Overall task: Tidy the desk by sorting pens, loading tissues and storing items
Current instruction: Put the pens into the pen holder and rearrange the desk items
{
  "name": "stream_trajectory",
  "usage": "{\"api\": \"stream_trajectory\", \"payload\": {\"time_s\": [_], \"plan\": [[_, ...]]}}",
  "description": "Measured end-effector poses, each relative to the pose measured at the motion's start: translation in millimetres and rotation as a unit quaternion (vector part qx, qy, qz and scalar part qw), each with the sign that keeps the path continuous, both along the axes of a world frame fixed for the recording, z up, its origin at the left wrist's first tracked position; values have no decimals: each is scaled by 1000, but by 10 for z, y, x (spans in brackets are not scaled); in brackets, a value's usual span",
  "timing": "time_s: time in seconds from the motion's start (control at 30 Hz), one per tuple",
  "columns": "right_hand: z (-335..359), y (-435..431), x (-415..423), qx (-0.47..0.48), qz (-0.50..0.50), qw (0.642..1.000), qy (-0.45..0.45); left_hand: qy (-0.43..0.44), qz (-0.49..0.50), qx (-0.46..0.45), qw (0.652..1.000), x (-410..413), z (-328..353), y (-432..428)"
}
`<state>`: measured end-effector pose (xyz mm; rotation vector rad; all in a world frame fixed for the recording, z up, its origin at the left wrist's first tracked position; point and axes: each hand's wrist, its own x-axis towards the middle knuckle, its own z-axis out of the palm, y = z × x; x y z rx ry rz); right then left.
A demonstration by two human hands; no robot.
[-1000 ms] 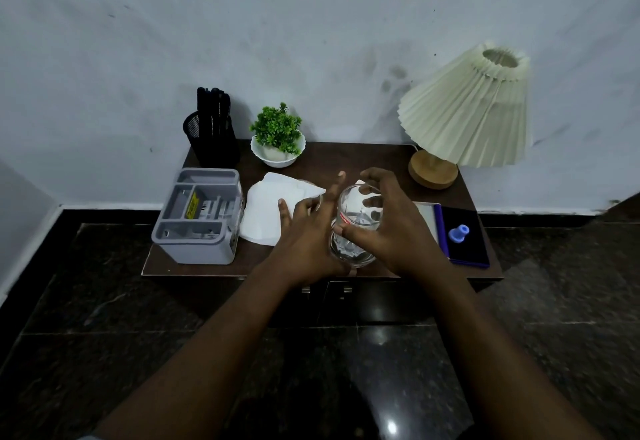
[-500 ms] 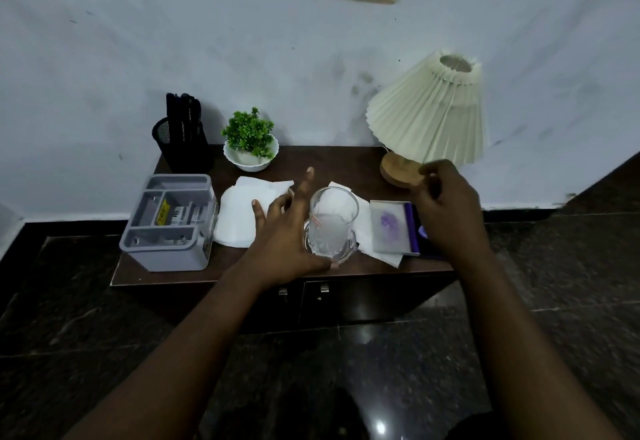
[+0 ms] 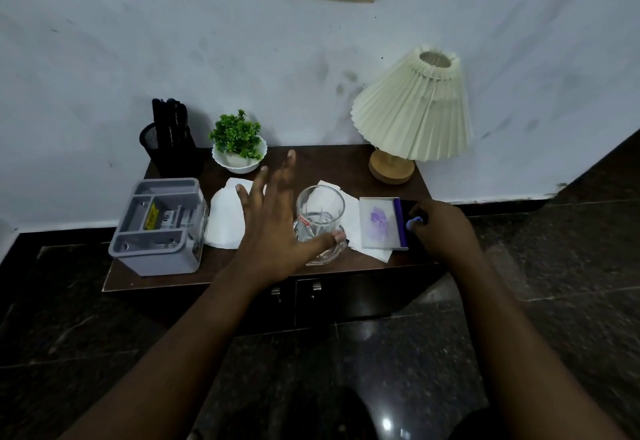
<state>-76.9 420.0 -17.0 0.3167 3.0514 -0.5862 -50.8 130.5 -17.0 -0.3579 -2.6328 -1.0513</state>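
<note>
A clear glass tumbler [image 3: 320,221] stands upright on the dark wooden desk [image 3: 318,161], on a white tissue [image 3: 349,209]. My left hand [image 3: 273,221] hovers just left of it with fingers spread; the thumb touches the glass's base. More white tissues [image 3: 223,223] lie under that hand. My right hand [image 3: 441,228] is at the desk's right edge, fingers curled on a small blue piece [image 3: 414,221] that sits on a dark purple-edged case [image 3: 398,221]. A black mesh pen holder [image 3: 171,150] with black pens stands at the back left.
A grey compartment organizer [image 3: 161,226] sits at the front left. A small green plant in a white bowl [image 3: 239,149] stands at the back. A pleated cream lamp [image 3: 412,110] stands at the back right. The case's open grey lid [image 3: 377,223] lies right of the glass. Cabinet doors sit below the desk.
My right hand left the glass and moved right onto the small blue piece. My left hand let go of the glass and spread open beside it.
</note>
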Motion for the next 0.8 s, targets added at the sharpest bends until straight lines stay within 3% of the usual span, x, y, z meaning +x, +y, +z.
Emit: {"api": "stream_trajectory", "payload": {"time_s": [0.1,0.17,0.2,0.3,0.47,0.6,0.8], "plan": [[86,38,6,-46,-41,998,20,199,30,-22,979,187,189,160],[144,108,25,-82,-70,994,34,249,-19,1,968,349,283,361],[159,149,42,-93,-81,992,40,218,-56,3,974,433,310,477],[159,221,103,-118,-108,986,43,8,-125,-23,992,593,270,769],[98,259,150,-129,-114,984,52,-229,-134,47,963,509,51,1060],[50,297,134,-129,-112,984,49,-308,-42,134,941,374,0,1255],[-38,339,89,-169,-133,976,8,-394,35,307,866,241,-2,1423]]}}
